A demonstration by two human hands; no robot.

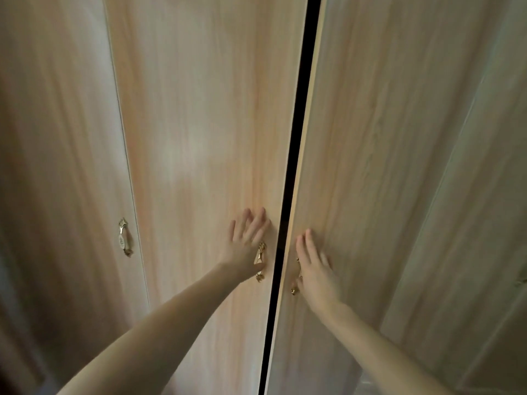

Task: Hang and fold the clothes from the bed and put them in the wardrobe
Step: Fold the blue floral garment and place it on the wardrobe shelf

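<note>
A light wood wardrobe fills the head view. My left hand lies flat, fingers spread, on the middle door, partly over its gold handle. My right hand rests flat on the right door, beside its gold handle. A narrow dark gap runs between the two doors, and the right door's edge stands slightly forward. No clothes and no bed are in view.
A third wardrobe door at the left carries a gold and white handle. Another wood panel angles away at the far right. The wardrobe's inside is hidden behind the doors.
</note>
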